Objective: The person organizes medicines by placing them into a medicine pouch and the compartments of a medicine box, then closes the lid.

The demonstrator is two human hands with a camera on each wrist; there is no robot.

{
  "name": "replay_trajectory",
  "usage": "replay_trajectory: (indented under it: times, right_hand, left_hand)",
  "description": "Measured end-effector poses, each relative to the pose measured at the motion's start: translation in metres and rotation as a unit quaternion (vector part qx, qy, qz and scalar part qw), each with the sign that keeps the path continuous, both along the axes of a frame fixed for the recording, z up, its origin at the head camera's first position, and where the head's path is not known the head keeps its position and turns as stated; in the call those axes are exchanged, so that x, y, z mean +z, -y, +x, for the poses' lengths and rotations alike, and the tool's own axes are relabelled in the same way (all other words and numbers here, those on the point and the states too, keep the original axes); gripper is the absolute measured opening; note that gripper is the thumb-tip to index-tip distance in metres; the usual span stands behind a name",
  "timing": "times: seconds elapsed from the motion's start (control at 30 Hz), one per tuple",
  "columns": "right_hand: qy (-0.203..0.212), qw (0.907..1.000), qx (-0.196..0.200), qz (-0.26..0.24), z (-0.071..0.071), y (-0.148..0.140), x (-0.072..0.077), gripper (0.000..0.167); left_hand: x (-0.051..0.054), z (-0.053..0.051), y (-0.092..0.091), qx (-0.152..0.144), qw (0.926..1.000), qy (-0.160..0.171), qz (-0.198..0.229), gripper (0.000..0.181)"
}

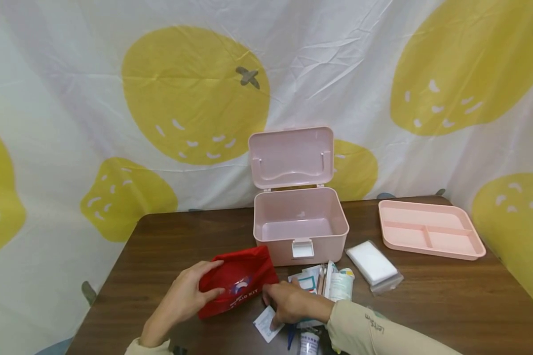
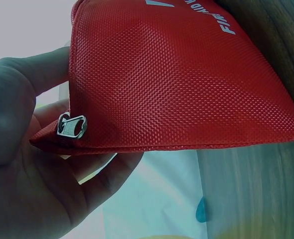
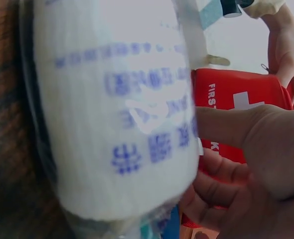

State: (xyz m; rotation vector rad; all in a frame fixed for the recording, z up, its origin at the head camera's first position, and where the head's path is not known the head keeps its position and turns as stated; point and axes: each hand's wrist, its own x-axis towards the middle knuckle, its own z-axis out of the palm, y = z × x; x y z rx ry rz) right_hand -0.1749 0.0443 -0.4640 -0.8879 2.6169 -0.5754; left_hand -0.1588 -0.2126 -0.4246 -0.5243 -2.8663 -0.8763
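Note:
My left hand [image 1: 184, 296] grips the left end of a red first aid pouch [image 1: 244, 291], thumb on its near face and fingers behind. A metal zipper pull [image 2: 73, 126] hangs at the pouch's corner in the left wrist view. Beside the pouch's right end, my right hand [image 1: 290, 303] has its thumb over a small white packet [image 1: 265, 325] and its fingers curled. A white edge shows between thumb and fingers in the right wrist view. A wrapped bandage roll [image 3: 122, 109] fills much of that view and hides part of the hand.
Behind stands a pink box [image 1: 299, 231] with its lid raised. At the right lie a pink divided tray [image 1: 426, 239] and a bagged white pad [image 1: 373, 264]. Around my right hand lie cotton swabs [image 1: 322, 280], a white roll [image 1: 341, 285] and a small bandage roll [image 1: 309, 343].

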Motion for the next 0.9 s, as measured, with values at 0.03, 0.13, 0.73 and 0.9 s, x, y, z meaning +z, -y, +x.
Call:
replay_trajectory:
  times: [0.03,0.13,0.73,0.9]
  right_hand:
    - [0.000,0.9999,0.001,-0.013,0.000,0.000,0.000,0.046]
    - [0.006,0.9985,0.005,-0.055,-0.001,-0.002,-0.002,0.047]
    - [0.070,0.9780,0.048,-0.191,-0.014,-0.019,0.012,0.019]
    - [0.071,0.9741,0.066,-0.205,-0.017,-0.024,0.019,0.015]
  left_hand:
    - [0.000,0.000,0.000,-0.002,1.0000,0.000,-0.001,0.054]
    - [0.000,-0.001,0.000,-0.003,1.0000,0.003,-0.003,0.054]
    - [0.000,0.000,0.000,-0.015,0.9999,0.005,0.003,0.053]
    - [-0.001,-0.001,0.000,-0.020,0.9997,-0.016,0.000,0.053]
